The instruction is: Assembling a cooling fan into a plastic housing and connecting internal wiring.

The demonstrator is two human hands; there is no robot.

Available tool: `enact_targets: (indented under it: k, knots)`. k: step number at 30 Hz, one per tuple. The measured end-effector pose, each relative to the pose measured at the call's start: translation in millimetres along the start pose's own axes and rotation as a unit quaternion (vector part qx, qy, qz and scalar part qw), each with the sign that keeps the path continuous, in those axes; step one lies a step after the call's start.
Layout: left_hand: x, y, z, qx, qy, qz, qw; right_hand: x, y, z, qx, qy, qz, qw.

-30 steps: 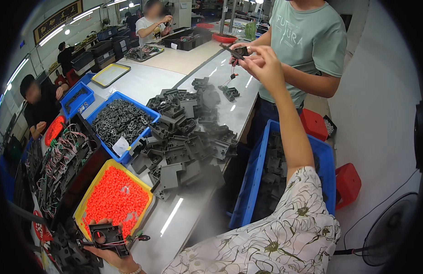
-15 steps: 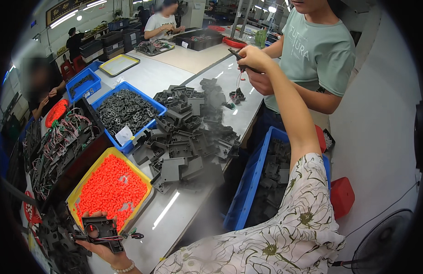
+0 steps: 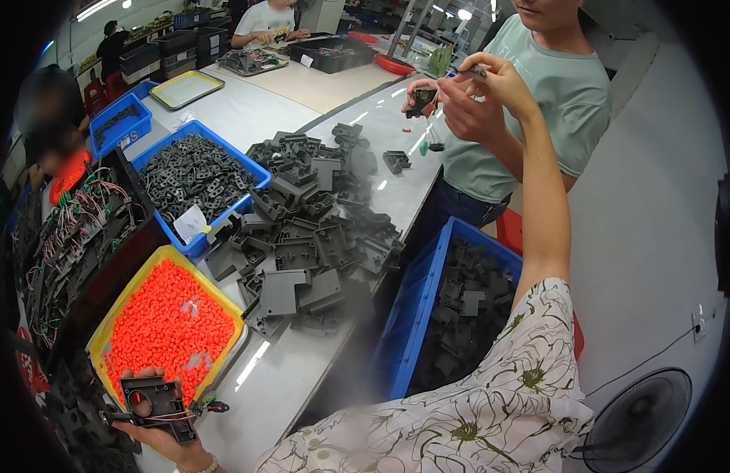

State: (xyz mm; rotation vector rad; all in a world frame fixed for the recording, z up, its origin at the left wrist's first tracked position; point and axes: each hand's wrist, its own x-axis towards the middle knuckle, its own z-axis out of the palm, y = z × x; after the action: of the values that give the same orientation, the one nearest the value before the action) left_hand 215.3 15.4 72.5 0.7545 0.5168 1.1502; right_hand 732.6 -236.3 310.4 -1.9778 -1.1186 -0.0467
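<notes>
My left hand (image 3: 162, 443) holds a dark plastic housing (image 3: 158, 398) with a round hole, thin wires and a small circuit piece at its end. It is just beside the near edge of a yellow tray (image 3: 97, 340) of small orange plastic pieces (image 3: 172, 323). My right arm reaches far forward, and my right hand (image 3: 503, 85) is closed around a slim dark object (image 3: 475, 72), mostly hidden by the fingers. Right beside it, a co-worker's hands (image 3: 465, 110) hold another dark housing (image 3: 422, 102) with red wire and a dangling green piece (image 3: 424, 147).
Loose dark housings (image 3: 302, 252) are heaped mid-table. Behind the yellow tray stand a blue bin (image 3: 258, 175) of dark parts and a black crate (image 3: 148, 225) of wired assemblies. A blue crate (image 3: 412, 339) is below the table edge; a fan (image 3: 641, 414) is at lower right.
The co-worker now holds a housing up beside my right hand, which has moved right and up. One dark part lies on the table there. My left hand still holds its housing.
</notes>
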Motion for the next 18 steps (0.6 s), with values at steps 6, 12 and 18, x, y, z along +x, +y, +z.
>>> enact_targets:
  k: [6, 12, 18]
  knots:
    - [7, -3, -8, 0.010, 0.015, -0.002, 1.000, 13, 18, 0, 0.175, -0.033, 0.087, 0.980]
    - [15, -6, -25, 0.015, 0.023, 0.002, 1.000, 43, 50, 17, 0.022, -0.039, 0.130, 0.991]
    - [23, -10, -42, 0.040, 0.082, 0.008, 0.996, 73, 86, 34, -0.288, 0.088, 0.120, 0.946]
